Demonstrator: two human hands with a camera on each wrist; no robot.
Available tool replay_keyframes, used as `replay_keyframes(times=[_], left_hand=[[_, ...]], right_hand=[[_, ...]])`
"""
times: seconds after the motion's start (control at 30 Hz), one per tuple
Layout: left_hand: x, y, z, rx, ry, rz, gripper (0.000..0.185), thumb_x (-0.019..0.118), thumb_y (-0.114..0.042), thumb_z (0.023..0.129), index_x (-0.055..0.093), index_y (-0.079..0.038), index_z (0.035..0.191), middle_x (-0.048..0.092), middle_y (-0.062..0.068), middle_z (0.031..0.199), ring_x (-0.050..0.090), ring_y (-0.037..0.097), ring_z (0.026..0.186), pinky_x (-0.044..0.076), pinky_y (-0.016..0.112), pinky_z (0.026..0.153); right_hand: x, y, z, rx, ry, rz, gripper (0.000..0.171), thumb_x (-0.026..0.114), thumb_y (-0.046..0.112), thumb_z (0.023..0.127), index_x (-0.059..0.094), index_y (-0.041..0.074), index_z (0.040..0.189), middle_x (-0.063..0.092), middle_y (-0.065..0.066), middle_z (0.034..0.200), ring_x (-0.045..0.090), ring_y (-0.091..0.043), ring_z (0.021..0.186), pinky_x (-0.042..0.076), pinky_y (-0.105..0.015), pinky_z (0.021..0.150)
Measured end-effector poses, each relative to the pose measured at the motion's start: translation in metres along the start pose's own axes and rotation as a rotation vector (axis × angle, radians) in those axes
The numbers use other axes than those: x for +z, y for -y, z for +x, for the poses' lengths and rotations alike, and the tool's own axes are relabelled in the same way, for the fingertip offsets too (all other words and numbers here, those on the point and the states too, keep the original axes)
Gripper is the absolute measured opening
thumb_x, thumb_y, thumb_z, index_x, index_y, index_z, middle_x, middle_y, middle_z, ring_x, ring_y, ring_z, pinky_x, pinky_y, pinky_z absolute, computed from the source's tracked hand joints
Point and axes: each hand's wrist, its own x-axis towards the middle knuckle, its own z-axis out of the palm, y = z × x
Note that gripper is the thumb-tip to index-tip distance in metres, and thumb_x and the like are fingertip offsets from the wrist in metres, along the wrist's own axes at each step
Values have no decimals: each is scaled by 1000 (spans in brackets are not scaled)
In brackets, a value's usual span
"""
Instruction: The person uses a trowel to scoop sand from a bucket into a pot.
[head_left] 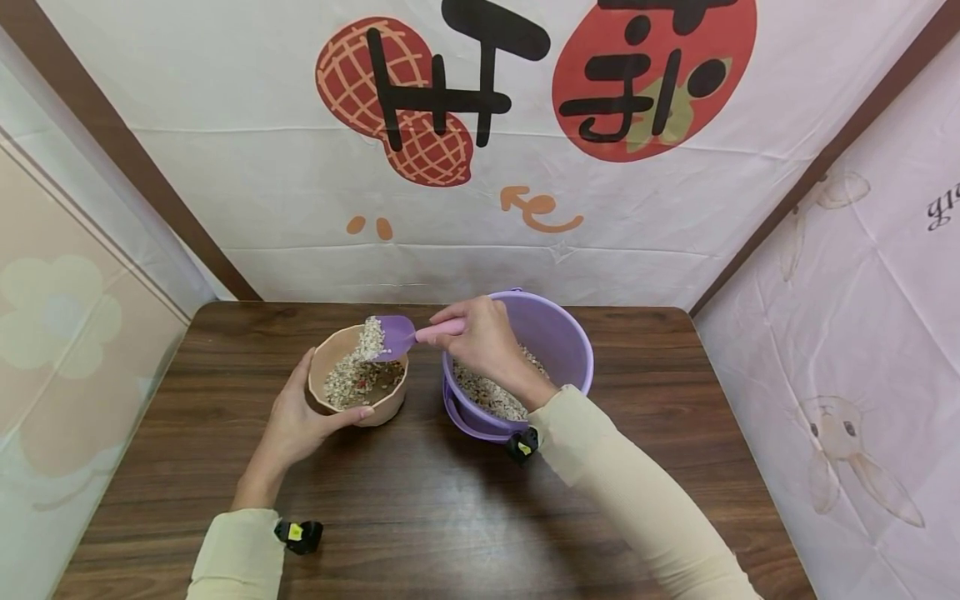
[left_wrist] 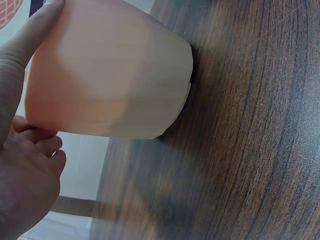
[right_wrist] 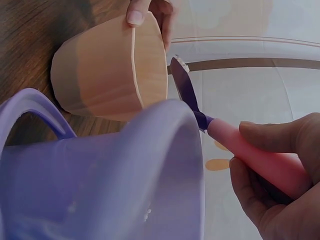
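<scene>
My left hand [head_left: 300, 421] holds the bowl [head_left: 358, 377] on the bench [head_left: 420, 500]; my thumb lies across its near rim and the other fingers [left_wrist: 35, 145] curl around its far wall. The bowl seems tilted toward me, so one edge of its base is lifted. My right hand [head_left: 487, 342] grips the pink handle of the scoop [head_left: 397, 335], fingers [right_wrist: 270, 137] closed around it. The purple blade is over the bowl's rim, just beyond my left thumb, and oats [head_left: 369, 337] slide from it onto the oats already inside. The bucket [head_left: 558, 342] stands under my right wrist, close to the bowl, with more oats in it.

I think the main risk is spilling. The blade sits near the rim, not over the middle, so if I turn it too fast some oats can fall outside onto the bench. If the tilted bowl slips in my left fingers, its contents can pour toward me. My right forearm also crosses the bucket's rim and could push it.
</scene>
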Motion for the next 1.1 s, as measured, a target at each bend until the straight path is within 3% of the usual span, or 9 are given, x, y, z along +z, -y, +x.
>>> replay_keyframes(times=[0.33,0.67,1.1], left_hand=[[0,0,0,-4,-2,2,135,94,-47,69,6,-10,164,25,29,161,28,50,144,27,71,110],[-1,-1,0,-11,2,-2,135,94,-47,69,5,-10,164,25,29,161,28,50,144,28,70,110],[0,0,0,-5,-2,8,135,94,-47,69,6,-10,164,25,30,160,29,51,143,28,70,110]], right_hand=[[0,2,1,-33,24,-43,17,82,8,85,80,6,102,77,7,86,65,1,64,43,-22,45],[0,4,2,-31,54,-15,16,81,4,86,79,2,102,77,3,89,69,0,66,38,-21,41],[1,2,3,-47,70,-87,16,81,8,87,78,3,103,77,4,88,72,-2,79,47,-20,57]])
